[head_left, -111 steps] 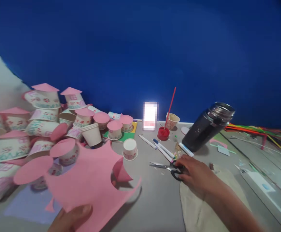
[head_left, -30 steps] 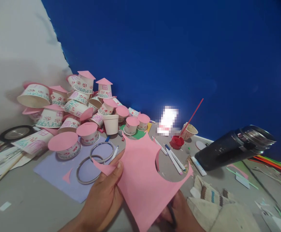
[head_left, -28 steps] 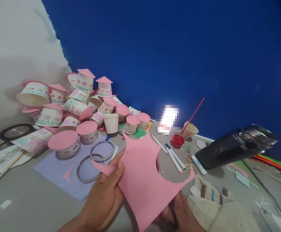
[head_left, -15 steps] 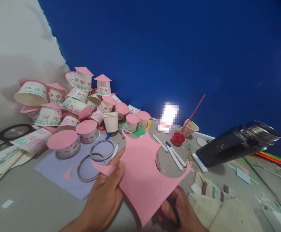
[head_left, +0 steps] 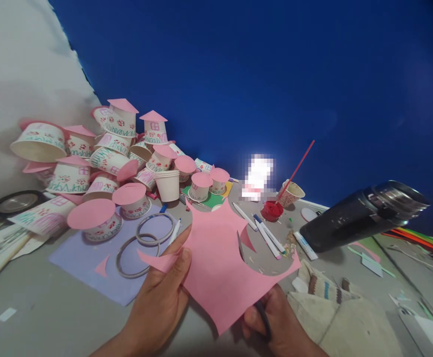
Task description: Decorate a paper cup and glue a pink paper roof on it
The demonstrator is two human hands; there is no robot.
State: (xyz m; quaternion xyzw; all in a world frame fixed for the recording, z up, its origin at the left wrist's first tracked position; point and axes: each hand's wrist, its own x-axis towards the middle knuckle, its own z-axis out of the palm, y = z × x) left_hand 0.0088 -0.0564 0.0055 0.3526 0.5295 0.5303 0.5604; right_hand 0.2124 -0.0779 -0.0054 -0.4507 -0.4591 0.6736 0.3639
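Observation:
My left hand (head_left: 162,292) grips a pink paper sheet (head_left: 216,263) at its left side, thumb on top. The sheet has curved cut-outs along its edges and pointed corners. My right hand (head_left: 276,317) is closed around the dark handle of a pair of scissors (head_left: 263,320) under the sheet's lower right side. A blade tip shows at the curved edge near the top right, beside a pointed pink flap (head_left: 248,240). The paper hides the rest of the blades. Below the sheet's left side, two grey rings (head_left: 137,272) lie on purple paper (head_left: 90,282).
Decorated paper cups (head_left: 69,177) with pink roofs are piled at the left against the wall. Plain stacked cups (head_left: 167,186) stand behind the sheet. Right of it are markers (head_left: 270,238), a red paint pot (head_left: 272,211) with a stick, a dark flask (head_left: 350,218) and a cloth (head_left: 339,322).
The scissors' blade now shows at the curved edge, and the pointed flap there has swung away from the sheet. My right hand has shifted slightly left. The view has moved a little.

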